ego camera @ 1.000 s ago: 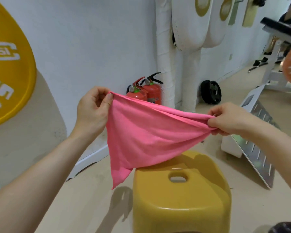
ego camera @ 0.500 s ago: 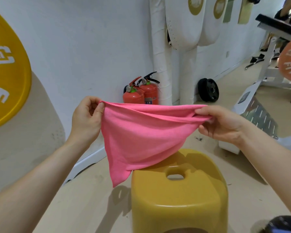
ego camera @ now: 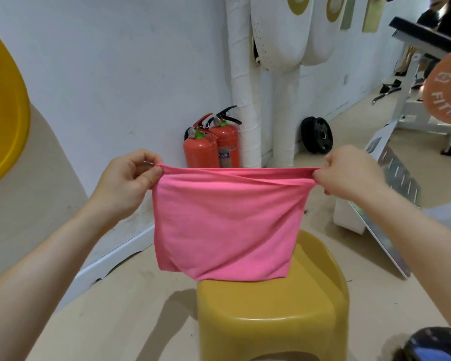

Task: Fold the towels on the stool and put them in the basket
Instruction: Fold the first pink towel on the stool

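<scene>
Pink towel (ego camera: 225, 222) pinched taut between left hand (ego camera: 130, 178) and right hand (ego camera: 349, 175).

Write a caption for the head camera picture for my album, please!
Two hands, left hand and right hand, stretch a pink towel above a yellow stool.

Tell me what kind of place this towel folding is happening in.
Most likely a gym. A black weight plate leans against the wall, a white weight bench stands at right, and an orange disc carries lettering that seems to begin "FITN".
</scene>
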The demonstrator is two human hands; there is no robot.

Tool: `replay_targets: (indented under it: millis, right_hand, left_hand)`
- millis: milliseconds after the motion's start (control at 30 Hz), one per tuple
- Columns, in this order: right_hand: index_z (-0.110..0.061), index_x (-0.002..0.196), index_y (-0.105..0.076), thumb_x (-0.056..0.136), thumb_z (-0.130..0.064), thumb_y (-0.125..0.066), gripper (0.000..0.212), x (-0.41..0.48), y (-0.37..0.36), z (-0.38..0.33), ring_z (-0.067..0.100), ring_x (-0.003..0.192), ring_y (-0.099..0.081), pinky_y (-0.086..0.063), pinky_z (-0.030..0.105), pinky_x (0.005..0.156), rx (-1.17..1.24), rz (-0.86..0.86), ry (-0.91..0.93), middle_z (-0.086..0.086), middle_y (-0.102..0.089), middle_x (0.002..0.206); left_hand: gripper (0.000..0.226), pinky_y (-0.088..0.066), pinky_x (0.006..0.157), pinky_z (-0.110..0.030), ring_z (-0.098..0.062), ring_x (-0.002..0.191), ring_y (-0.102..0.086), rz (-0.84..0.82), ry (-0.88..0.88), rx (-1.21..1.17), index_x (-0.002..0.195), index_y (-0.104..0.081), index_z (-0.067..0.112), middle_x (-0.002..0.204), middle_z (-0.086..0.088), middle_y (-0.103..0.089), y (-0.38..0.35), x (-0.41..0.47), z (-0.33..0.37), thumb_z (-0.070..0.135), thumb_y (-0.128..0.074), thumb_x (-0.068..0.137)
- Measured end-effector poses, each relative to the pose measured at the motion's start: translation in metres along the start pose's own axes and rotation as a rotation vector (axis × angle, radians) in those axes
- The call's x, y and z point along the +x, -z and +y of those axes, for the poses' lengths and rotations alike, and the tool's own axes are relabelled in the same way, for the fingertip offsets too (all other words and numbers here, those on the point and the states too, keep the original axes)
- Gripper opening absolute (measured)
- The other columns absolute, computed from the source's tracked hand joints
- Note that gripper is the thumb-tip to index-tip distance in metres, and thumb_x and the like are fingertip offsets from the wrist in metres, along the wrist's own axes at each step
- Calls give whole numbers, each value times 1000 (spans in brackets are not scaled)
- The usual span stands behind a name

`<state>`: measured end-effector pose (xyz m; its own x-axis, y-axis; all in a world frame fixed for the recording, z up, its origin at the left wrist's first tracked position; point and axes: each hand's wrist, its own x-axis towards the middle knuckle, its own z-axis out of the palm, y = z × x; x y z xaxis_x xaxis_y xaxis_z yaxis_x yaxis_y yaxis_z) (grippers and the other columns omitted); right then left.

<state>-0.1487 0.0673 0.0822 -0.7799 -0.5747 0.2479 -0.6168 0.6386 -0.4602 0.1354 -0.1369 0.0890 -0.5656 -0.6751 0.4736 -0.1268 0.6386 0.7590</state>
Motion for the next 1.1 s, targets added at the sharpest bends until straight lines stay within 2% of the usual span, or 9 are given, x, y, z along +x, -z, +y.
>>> replay_targets:
  millis: [200,333,433,600,700,800,900,967,1100]
  right_hand:
    - [-6,78,-51,89,-4,-46,12,12,-33,13,16,37,-62,-44,23,45,515,-188,-328,9,-58,59]
    - [-12,97,-55,96,1,-37,22,18,-33,1,16,46,-67,-52,21,39,1057,-41,-335,16,-64,94]
    - [-26,91,-56,86,9,-33,43,24,-13,-10,24,71,-72,-58,28,55,1204,270,-64,18,-66,103]
    - [-26,99,-56,74,12,-29,53,13,11,0,35,82,-69,-60,40,68,1012,355,141,8,-64,85]
    - [-20,97,-56,84,17,-35,45,3,10,22,23,66,-72,-59,31,59,831,50,14,12,-68,93]
    - [-14,102,-51,89,12,-42,31,-11,-4,56,26,61,-71,-59,33,57,501,-440,-113,17,-68,84]
    - [-12,91,-41,87,11,-47,24,-43,-31,88,29,58,-70,-54,30,44,296,-667,-106,15,-61,80]
    - [-10,83,-39,85,10,-48,22,-67,-49,105,28,57,-70,-50,29,42,232,-653,-19,13,-56,80]
    - [-19,75,-38,84,5,-53,29,-100,-68,132,12,55,-67,-53,32,52,182,-403,231,-1,-59,70]
  left_hand:
    - [13,-33,60,-30,-18,63,-46,90,-136,569,79,-62,25,64,3,-49,-30,12,-18,15,-64,88]
    - [16,-38,44,-22,-11,43,-47,162,249,-199,80,-60,22,50,1,-53,-55,33,-3,15,-56,94]
    - [14,-55,64,-25,-13,64,-69,286,131,-548,88,-57,20,65,2,-72,-59,44,20,10,-53,96]
    - [24,-56,84,-34,-18,80,-69,245,-44,-537,81,-68,23,75,4,-73,-42,29,20,2,-60,89]
    - [9,-56,87,-35,-15,76,-68,-7,62,-409,73,-76,23,74,4,-73,-29,0,-5,15,-77,70]
    - [51,-57,73,-22,-15,72,-70,-367,295,-302,74,-77,15,77,-9,-74,-27,-36,-34,48,-91,38]
    - [23,-51,65,-17,-14,73,-64,-608,344,-64,72,-78,16,78,-6,-74,-40,-74,-57,31,-88,58]
    - [12,-46,63,-17,-7,69,-58,-670,221,131,71,-77,26,80,5,-70,-50,-96,-67,15,-83,70]
    - [6,-47,65,-15,-4,81,-61,-649,-180,340,84,-72,33,87,19,-64,-61,-125,-78,37,-69,82]
